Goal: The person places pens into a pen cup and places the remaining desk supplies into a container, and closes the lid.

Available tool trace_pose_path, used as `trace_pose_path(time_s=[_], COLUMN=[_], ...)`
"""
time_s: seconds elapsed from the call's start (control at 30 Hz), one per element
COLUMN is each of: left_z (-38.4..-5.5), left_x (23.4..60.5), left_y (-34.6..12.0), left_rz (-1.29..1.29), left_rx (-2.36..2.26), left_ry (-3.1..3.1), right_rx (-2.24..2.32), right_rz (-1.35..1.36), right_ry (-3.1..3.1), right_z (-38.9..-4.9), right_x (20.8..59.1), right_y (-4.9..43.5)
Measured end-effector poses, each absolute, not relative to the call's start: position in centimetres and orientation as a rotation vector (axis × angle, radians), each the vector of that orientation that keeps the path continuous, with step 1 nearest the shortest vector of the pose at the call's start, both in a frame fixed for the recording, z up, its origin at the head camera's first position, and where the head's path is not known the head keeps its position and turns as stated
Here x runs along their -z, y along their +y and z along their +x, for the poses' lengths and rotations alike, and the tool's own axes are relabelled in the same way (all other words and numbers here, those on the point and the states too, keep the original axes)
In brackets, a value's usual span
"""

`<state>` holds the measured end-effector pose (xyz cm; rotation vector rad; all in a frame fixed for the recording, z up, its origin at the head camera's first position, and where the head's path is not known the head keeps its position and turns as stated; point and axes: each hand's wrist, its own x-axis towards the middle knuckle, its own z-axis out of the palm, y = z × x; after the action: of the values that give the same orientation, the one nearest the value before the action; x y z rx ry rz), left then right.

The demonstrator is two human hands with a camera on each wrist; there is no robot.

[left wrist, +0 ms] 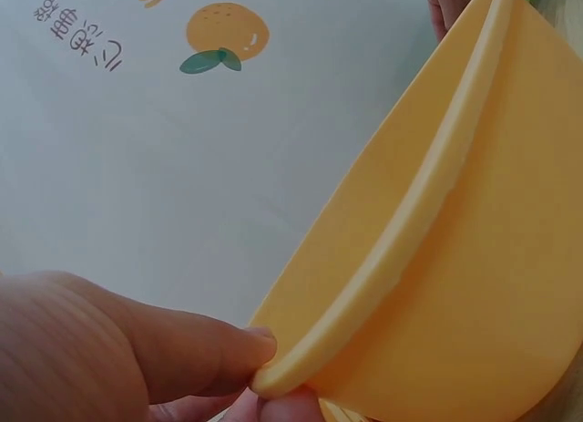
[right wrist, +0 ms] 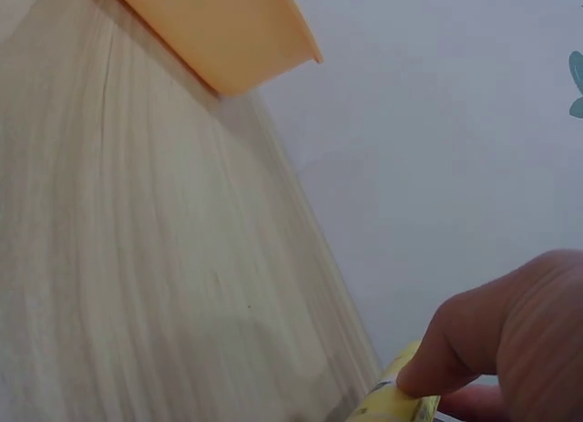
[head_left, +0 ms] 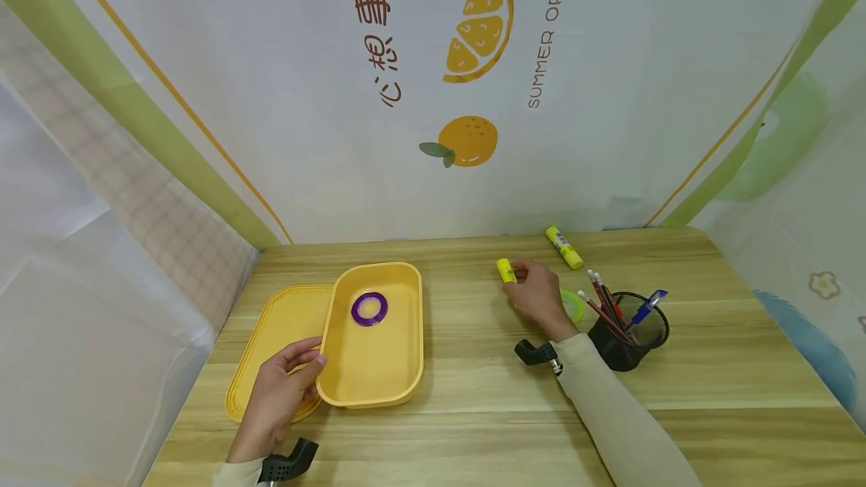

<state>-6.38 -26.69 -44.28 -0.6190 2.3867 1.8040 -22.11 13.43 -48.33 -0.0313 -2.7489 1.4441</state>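
Observation:
My left hand point(head_left: 274, 393) pinches the rim of a yellow plastic box point(head_left: 386, 363) at its near left corner, thumb over the edge in the left wrist view. Inside the box lies a purple roll of tape point(head_left: 356, 313). To the right, my right hand point(head_left: 539, 297) holds a yellow glue stick point(head_left: 504, 270) between thumb and fingers; its lower end is hidden by the hand. The right wrist view shows part of that glue stick point(right wrist: 393, 395) under the thumb. A light green roll of tape point(head_left: 577, 308) lies beside the right hand, partly covered by it.
A yellow lid point(head_left: 280, 329) lies flat left of the box, which overlaps it in the head view. A second glue stick point(head_left: 564, 248) lies near the table's back edge. A black mesh pen holder point(head_left: 611, 352) with pencils and a blue pen point(head_left: 644, 312) stands beside the right forearm.

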Motion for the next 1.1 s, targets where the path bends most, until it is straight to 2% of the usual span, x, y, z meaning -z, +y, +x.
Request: trace_pose_path(time_s=[1.1], left_z=[-6.4], left_x=[44.4], left_y=[-26.9], left_rz=[-0.629], left_rx=[-1.793], left_ry=[2.392], right_rx=[-1.807], right_rz=[0.072], right_ry=[-2.649], right_z=[-20.9], right_x=[46.5], right_y=[9.6])
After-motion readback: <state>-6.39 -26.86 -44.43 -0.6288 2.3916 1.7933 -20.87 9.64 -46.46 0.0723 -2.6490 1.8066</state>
